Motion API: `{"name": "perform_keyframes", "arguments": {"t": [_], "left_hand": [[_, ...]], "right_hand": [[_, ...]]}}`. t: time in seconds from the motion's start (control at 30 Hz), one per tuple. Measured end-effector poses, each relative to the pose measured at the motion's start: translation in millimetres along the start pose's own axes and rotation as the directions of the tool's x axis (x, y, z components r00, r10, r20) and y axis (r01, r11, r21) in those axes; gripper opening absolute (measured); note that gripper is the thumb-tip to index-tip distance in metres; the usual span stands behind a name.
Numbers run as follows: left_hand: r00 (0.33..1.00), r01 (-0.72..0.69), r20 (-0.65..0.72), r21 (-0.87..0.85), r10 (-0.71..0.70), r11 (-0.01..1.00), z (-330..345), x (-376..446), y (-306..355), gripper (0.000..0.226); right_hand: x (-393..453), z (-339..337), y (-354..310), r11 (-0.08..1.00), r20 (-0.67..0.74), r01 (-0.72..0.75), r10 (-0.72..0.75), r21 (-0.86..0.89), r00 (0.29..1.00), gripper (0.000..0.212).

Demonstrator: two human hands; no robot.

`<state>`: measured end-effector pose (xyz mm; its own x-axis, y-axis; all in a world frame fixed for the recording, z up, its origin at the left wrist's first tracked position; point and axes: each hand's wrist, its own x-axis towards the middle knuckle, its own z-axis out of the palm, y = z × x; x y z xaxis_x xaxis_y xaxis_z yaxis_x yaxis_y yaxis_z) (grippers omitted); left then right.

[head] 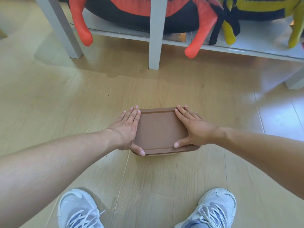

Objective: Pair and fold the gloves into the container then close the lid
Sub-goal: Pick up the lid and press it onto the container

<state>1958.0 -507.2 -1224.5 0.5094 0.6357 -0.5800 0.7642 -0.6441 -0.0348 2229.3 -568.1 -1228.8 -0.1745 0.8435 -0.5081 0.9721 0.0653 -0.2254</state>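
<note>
A small container with a brown lid (pixel 158 130) stands on the wooden floor in front of my feet. The lid lies flat on top of it and hides the inside; no gloves are visible. My left hand (pixel 127 129) rests flat along the lid's left edge, its thumb hooked over the near left corner. My right hand (pixel 191 127) lies flat on the lid's right side, thumb on the near right edge. Fingers of both hands are spread and point away from me.
A white low shelf (pixel 153 35) stands just beyond the container, its legs on the floor. Red-and-black (pixel 144 12) and yellow-and-black (pixel 256 10) plush toys sit on it, their legs hanging over the edge. My two white sneakers (pixel 79 211) are at the bottom.
</note>
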Motion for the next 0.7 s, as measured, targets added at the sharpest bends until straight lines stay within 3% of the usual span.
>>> {"name": "perform_keyframes", "arguments": {"t": [0.07, 0.13, 0.2, 0.23, 0.3, 0.37, 0.6, 0.7], "left_hand": [[1.000, -0.003, -0.022, -0.012, 0.003, 1.000, 2.1, 1.5, -1.4, 0.158], [0.999, -0.016, -0.044, -0.030, 0.015, 0.999, 5.9, 2.0, -4.3, 0.158], [0.998, -0.036, -0.050, -0.049, 0.034, 0.998, 9.1, 1.0, -6.2, 0.157], [0.998, -0.045, -0.053, -0.053, 0.043, 0.998, 10.4, 0.8, -6.5, 0.157], [0.997, -0.058, -0.054, -0.071, 0.055, 0.996, 10.4, 2.0, -8.2, 0.156], [0.996, -0.066, -0.061, -0.088, 0.061, 0.994, 10.3, 4.6, -12.0, 0.156], [0.992, -0.084, -0.100, -0.114, 0.073, 0.990, 18.3, 7.3, -13.6, 0.157], [0.982, -0.114, -0.179, -0.313, 0.059, 0.943, 21.4, 2.9, -15.2, 0.141]], "right_hand": [[5.6, 5.1, -8.6, 0.995, -0.218, -0.043, 0.061, 0.085, 0.974, 0.107], [13.1, 2.0, -18.3, 0.994, -0.494, -0.043, 0.088, 0.102, 0.865, 0.083], [18.5, 4.7, -21.6, 0.998, -0.641, -0.056, 0.067, 0.038, 0.764, 0.075], [21.0, 9.8, -19.9, 0.996, -0.635, -0.085, 0.091, 0.039, 0.768, 0.077], [24.2, 24.6, -12.8, 0.978, -0.456, -0.190, 0.208, 0.086, 0.865, 0.088], [28.3, 31.8, -2.8, 0.972, -0.331, -0.212, 0.235, 0.105, 0.914, 0.095], [20.9, 37.3, 8.1, 0.984, -0.387, -0.119, 0.161, 0.129, 0.908, 0.084], [18.4, 41.7, 6.4, 0.948, -0.454, -0.165, 0.278, 0.273, 0.847, 0.074]]}}
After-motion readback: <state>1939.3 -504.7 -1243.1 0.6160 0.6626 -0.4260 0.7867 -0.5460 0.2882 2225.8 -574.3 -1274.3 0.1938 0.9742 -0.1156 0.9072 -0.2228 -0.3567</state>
